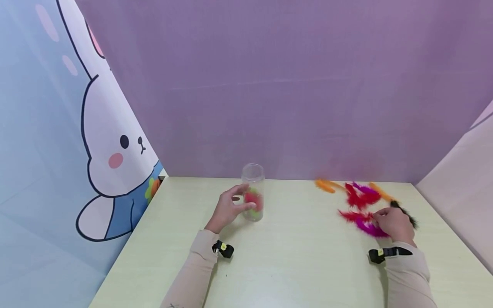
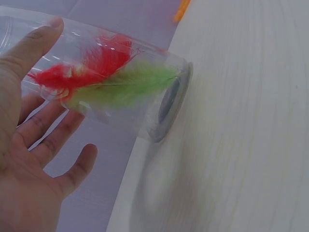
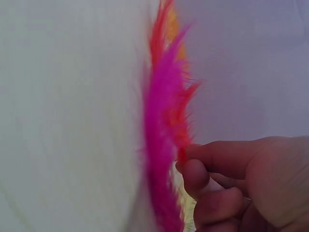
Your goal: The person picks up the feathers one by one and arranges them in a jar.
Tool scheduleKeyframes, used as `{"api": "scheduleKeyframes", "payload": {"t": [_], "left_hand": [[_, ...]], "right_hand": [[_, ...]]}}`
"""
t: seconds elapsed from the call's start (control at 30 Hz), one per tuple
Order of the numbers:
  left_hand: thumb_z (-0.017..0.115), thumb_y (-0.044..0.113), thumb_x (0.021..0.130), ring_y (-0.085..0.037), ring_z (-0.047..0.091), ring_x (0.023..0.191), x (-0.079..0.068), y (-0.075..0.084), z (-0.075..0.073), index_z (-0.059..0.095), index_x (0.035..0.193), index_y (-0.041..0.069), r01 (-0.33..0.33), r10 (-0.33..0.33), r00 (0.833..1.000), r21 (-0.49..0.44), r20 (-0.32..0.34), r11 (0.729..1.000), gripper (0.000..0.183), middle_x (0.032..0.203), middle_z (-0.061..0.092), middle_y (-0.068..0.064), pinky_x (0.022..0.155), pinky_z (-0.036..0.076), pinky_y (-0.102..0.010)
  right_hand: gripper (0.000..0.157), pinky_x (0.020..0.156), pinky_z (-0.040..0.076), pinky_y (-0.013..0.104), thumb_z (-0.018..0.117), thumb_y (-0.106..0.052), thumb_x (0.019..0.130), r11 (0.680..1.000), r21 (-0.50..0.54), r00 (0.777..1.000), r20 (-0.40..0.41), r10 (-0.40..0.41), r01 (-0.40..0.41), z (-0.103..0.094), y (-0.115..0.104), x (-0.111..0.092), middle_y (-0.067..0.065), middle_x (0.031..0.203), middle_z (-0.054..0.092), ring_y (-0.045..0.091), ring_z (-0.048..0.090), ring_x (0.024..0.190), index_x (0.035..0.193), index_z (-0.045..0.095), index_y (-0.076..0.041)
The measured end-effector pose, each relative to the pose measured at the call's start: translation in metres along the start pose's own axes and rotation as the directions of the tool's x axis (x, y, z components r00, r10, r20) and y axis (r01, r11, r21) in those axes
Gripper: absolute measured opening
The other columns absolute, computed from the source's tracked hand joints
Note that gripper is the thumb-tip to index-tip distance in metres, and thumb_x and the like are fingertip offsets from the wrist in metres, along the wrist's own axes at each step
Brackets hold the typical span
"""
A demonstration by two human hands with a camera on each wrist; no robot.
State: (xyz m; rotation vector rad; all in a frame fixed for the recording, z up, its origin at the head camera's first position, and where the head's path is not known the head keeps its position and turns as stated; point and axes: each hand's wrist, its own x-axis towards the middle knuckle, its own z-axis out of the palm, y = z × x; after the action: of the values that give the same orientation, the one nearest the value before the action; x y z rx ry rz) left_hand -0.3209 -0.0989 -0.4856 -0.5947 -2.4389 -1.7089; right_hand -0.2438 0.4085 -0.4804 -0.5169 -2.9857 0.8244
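A clear, tall jar stands upright on the table, holding a red feather and a green feather. My left hand grips it from the left side, thumb in front and some fingers behind. On the right, my right hand pinches the end of a red feather between thumb and index finger. Beside that feather lies a magenta feather, which looms large in the right wrist view. A black feather is partly hidden behind the right hand.
Further back on the pale table lie more feathers: an orange one, a red one, a purple one and another orange one. A purple backdrop rises behind the table's far edge.
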Motion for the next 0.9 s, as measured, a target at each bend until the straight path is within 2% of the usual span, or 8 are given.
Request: {"api": "scheduleKeyframes", "payload": {"t": [0.13, 0.27, 0.37, 0.57, 0.7, 0.9], "left_hand": [[0.09, 0.029, 0.078, -0.027, 0.063, 0.122, -0.001, 0.0, 0.0, 0.062, 0.139, 0.015, -0.003, 0.003, 1.0, 0.006, 0.003, 1.0, 0.07, 0.129, 0.07, -0.007, 0.104, 0.052, -0.054], [0.09, 0.03, 0.078, -0.027, 0.063, 0.122, -0.001, 0.0, -0.001, 0.062, 0.14, 0.015, -0.004, 0.004, 1.0, 0.009, 0.004, 1.0, 0.07, 0.129, 0.07, -0.007, 0.104, 0.052, -0.054], [0.09, 0.029, 0.078, -0.027, 0.063, 0.122, -0.001, 0.0, -0.001, 0.062, 0.139, 0.015, -0.001, 0.0, 1.0, 0.008, 0.003, 1.0, 0.07, 0.129, 0.07, -0.007, 0.104, 0.052, -0.054], [0.09, 0.028, 0.078, -0.026, 0.064, 0.121, -0.001, -0.001, 0.0, 0.062, 0.139, 0.015, 0.001, -0.001, 1.0, 0.01, -0.002, 1.0, 0.069, 0.129, 0.071, -0.007, 0.104, 0.051, -0.055], [0.09, 0.028, 0.078, -0.027, 0.064, 0.121, -0.001, -0.001, 0.0, 0.062, 0.139, 0.015, 0.0, 0.0, 1.0, 0.014, -0.004, 1.0, 0.069, 0.129, 0.071, -0.007, 0.104, 0.052, -0.055], [0.09, 0.028, 0.078, -0.028, 0.064, 0.122, -0.001, 0.0, -0.001, 0.061, 0.14, 0.01, -0.004, 0.004, 1.0, 0.014, -0.001, 1.0, 0.071, 0.129, 0.07, -0.008, 0.104, 0.052, -0.054]], "right_hand": [[0.031, 0.053, 0.043, 0.034, 0.061, -0.029, 0.098, 1.0, 0.007, 1.0, 0.0, 0.015, -0.015, 0.001, 0.0, 0.0, 0.006, 0.08, 0.071, 0.025, 0.06, 0.074, 0.103, 0.077, -0.003], [0.032, 0.052, 0.038, 0.032, 0.057, -0.028, 0.1, 1.0, 0.016, 1.0, -0.003, -0.014, 0.014, 0.001, -0.002, -0.001, 0.0, 0.066, 0.062, 0.022, 0.053, 0.064, 0.088, 0.075, -0.004], [0.034, 0.054, 0.036, 0.032, 0.053, -0.026, 0.101, 0.999, 0.034, 0.999, -0.009, -0.034, 0.034, -0.001, -0.005, -0.001, 0.0, 0.065, 0.062, 0.021, 0.05, 0.061, 0.085, 0.073, -0.004], [0.037, 0.055, 0.038, 0.032, 0.05, -0.027, 0.103, 0.995, 0.076, 0.997, -0.058, -0.056, 0.06, -0.006, -0.014, -0.004, 0.014, 0.085, 0.074, 0.022, 0.051, 0.063, 0.099, 0.074, 0.001], [0.041, 0.055, 0.038, 0.031, 0.047, -0.029, 0.103, 0.99, 0.102, 0.991, -0.101, -0.086, 0.096, -0.009, -0.022, -0.007, 0.016, 0.085, 0.074, 0.02, 0.05, 0.062, 0.1, 0.074, 0.002], [0.043, 0.055, 0.042, 0.03, 0.048, -0.031, 0.104, 0.983, 0.14, 0.987, -0.123, -0.105, 0.122, -0.016, -0.036, -0.012, 0.018, 0.087, 0.075, 0.018, 0.054, 0.065, 0.108, 0.072, 0.004]]}}
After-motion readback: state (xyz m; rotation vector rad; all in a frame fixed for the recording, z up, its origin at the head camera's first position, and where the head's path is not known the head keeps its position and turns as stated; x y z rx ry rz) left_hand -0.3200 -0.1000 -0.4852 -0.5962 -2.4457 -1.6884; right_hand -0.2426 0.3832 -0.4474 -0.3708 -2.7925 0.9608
